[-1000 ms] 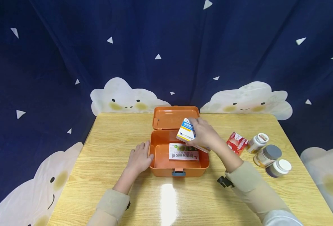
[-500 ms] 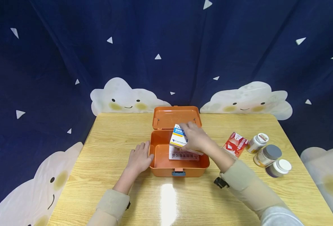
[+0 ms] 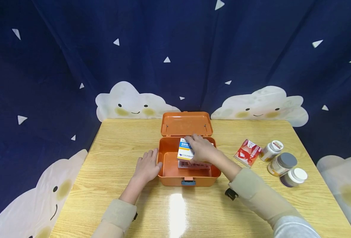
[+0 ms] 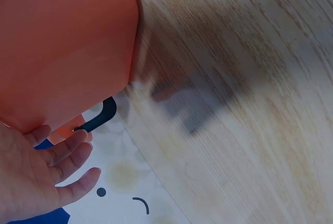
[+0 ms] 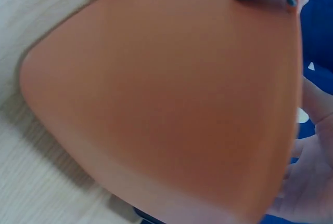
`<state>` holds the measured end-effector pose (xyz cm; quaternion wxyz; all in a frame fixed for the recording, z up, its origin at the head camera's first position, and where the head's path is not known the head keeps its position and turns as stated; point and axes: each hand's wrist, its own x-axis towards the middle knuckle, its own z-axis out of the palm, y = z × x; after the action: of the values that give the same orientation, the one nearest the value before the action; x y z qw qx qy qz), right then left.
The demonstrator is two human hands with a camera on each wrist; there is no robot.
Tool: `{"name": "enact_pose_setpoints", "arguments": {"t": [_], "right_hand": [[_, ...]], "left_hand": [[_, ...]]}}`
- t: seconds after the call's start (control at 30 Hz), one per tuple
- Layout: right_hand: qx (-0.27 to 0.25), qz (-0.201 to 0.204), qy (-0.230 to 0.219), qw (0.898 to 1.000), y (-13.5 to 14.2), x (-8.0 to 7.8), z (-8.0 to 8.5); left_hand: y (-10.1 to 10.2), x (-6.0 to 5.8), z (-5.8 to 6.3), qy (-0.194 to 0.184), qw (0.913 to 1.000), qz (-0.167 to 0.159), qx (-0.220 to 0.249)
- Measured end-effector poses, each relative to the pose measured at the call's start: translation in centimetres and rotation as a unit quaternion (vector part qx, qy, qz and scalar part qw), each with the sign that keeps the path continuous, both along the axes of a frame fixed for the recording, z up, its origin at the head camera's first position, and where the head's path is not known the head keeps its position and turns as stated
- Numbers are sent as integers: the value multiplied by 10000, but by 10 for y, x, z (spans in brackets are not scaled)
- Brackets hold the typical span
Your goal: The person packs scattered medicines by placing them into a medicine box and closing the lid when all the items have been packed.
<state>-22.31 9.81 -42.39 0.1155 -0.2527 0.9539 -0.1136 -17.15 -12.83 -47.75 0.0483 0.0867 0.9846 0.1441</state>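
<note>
Two bare hands work at an orange box (image 3: 171, 181) on a wood-grained table (image 3: 128, 135), its lid (image 3: 185, 124) laid back on the far side. The left forearm reaches up from the lower edge of the head view; the left hand (image 3: 148, 166) rests against the box's left wall, back upward, holding nothing. Its fingers are extended and slightly apart, as the left wrist view confirms. The right forearm slants in from the lower right, and the right hand (image 3: 203, 149), back upward, grips a white-and-blue carton (image 3: 185, 151), thumb on the near side and fingers curled over the far side. This carton is within the outline of the box, above the rear part of a pink-and-white carton (image 3: 191, 165) on the box floor; whether the two touch cannot be told. In the right wrist view the box's outer wall hides much of the hand.

Lettering: the held carton shows Chinese characters on a blue band, a yellow stripe and a small blue emblem. The lower carton carries a row of large Chinese characters, partly covered. To the right, a red packet (image 3: 248, 152) bears white print; beside it stand a white-capped bottle (image 3: 271, 150) with reddish marks on its cap, a grey-capped jar (image 3: 282, 164) and a dark jar with a white cap (image 3: 293, 177). Their labels are too small to read.
</note>
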Motion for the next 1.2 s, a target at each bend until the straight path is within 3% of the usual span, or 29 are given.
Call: {"name": "enact_pose_setpoints", "arguments": {"t": [0.5,0.8,1.2], "right_hand": [[476,558,-115,9972,-4,-5,-31],[786,672,-169,9945,-6,-7,-47],[912,585,-256,9938,-8,-9,-56]], "left_hand": [[0,0,0,-59,10000,-14,28],[0,0,1,-119,9999,-4,-11],[0,0,1,-164,9999,5,53]]}}
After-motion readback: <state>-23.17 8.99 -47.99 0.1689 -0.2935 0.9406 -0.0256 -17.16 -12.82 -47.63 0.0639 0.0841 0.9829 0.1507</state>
